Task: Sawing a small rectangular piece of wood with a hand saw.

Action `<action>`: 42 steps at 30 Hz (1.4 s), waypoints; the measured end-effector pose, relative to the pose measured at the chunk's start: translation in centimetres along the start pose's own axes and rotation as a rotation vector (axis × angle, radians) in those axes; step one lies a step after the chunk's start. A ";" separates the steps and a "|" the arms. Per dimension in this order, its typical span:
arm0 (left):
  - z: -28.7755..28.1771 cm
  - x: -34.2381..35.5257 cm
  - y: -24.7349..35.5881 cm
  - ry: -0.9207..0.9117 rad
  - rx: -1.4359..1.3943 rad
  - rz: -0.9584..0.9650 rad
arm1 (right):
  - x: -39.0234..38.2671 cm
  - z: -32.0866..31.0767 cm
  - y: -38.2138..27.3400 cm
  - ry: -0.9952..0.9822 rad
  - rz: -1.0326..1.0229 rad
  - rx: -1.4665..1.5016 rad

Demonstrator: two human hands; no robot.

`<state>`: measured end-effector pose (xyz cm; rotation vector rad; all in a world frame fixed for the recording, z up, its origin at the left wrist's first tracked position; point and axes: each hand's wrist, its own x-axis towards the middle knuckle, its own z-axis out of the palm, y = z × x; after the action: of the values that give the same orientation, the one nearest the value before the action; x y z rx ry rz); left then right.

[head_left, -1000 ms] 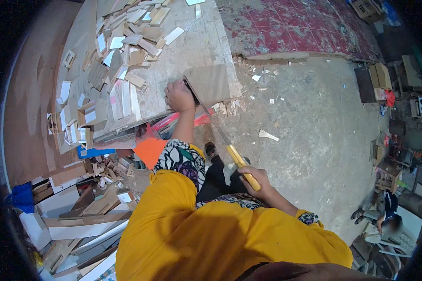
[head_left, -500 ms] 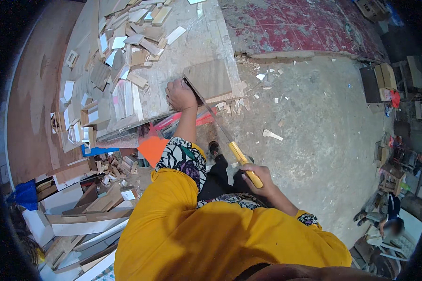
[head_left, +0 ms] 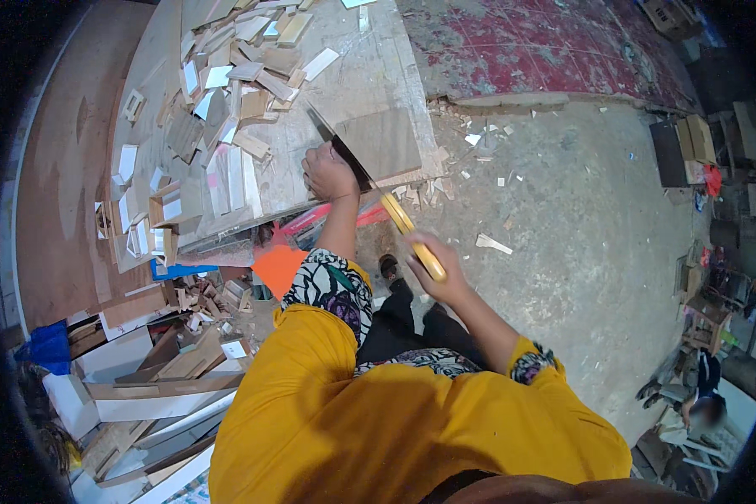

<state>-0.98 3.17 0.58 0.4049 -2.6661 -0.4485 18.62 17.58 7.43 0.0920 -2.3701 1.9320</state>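
My right hand (head_left: pixel 442 267) is wrapped round the yellow handle of a handsaw (head_left: pixel 401 220). The blade runs up and to the left across a flat brown wooden board (head_left: pixel 386 143), its tip reaching past the board's far left corner over the worktable (head_left: pixel 287 160). Close against the blade's left side, my left hand (head_left: pixel 331 172) is closed at the board's left edge, fingers curled down. Part of its grip is hidden under the palm. The board lies flat at the table's near right corner.
Wood offcuts (head_left: pixel 252 76) are heaped on the table's far left. A larger scrap pile (head_left: pixel 160 370) lies on the floor at lower left. Chips litter the concrete floor (head_left: pixel 546 218) to the right. Another person (head_left: pixel 707 395) is at the far right, near stacked furniture.
My right hand has pushed the saw forward, up and to the left, so the handle is nearer the board and the tip extends beyond it. My left hand stays at the board.
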 end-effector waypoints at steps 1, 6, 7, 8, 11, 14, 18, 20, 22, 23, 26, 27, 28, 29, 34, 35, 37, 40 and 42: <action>0.1 0.3 -0.1 -0.014 0.020 -0.004 | 1.3 0.5 0.1 0.000 0.002 0.050; 0.2 -0.2 -0.7 -0.008 -0.004 -0.021 | -4.5 -0.8 1.1 -0.050 -0.009 -0.024; 0.0 -0.1 -0.6 0.002 0.005 -0.026 | -6.2 -1.0 1.4 -0.069 0.032 0.000; -0.2 0.1 -0.4 0.007 0.001 -0.026 | -6.4 -1.3 1.2 -0.069 0.026 -0.002; -0.5 -0.3 -0.6 0.028 0.020 0.001 | -4.9 -1.1 -0.3 -0.044 -0.042 -0.051; -0.5 -0.2 0.2 0.015 -0.006 0.006 | 2.8 0.1 0.2 0.010 -0.057 -0.001; 0.5 0.0 -0.3 -0.021 0.019 0.002 | 3.1 1.1 1.5 -0.039 -0.015 0.002; 0.2 0.1 -0.2 -0.040 -0.001 -0.022 | 0.0 0.6 1.0 0.017 -0.066 0.004; -0.2 0.0 -0.2 -0.012 -0.013 -0.036 | -4.9 -0.6 0.9 -0.013 -0.057 -0.129; -0.4 0.1 -0.2 -0.007 -0.015 -0.039 | -6.9 -1.4 0.7 -0.042 0.004 -0.078; -0.7 -0.2 -0.4 -0.030 -0.007 -0.025 | -5.8 -1.7 -0.5 -0.067 0.009 -0.089; -0.8 0.0 -0.4 -0.033 0.013 -0.012 | -4.3 -1.2 -0.9 -0.053 -0.051 -0.153; -1.0 -0.1 -0.3 -0.037 0.032 0.003 | -2.1 -0.4 -0.2 -0.042 -0.029 -0.100; -0.8 0.0 0.0 -0.033 0.024 0.005 | 0.7 0.3 0.4 -0.030 -0.017 -0.051; 0.0 0.0 -0.1 -0.047 -0.024 0.045 | 3.9 1.6 1.0 -0.016 -0.033 0.026; -0.2 -0.4 -0.1 -0.045 -0.039 0.031 | 2.2 1.3 0.5 0.016 -0.023 0.022; -0.2 -0.4 -0.4 -0.049 -0.036 0.016 | -1.9 0.8 0.6 -0.001 -0.082 -0.093; -0.3 -0.4 -0.5 -0.045 -0.037 0.004 | -5.3 0.1 -0.3 -0.019 0.024 -0.006; -0.5 -0.6 -0.5 -0.040 -0.033 0.012 | -3.9 0.6 -0.4 -0.004 0.084 -0.040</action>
<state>-0.13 2.76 0.58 0.3736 -2.6942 -0.5014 22.52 16.85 7.33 -0.0060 -2.4525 1.9199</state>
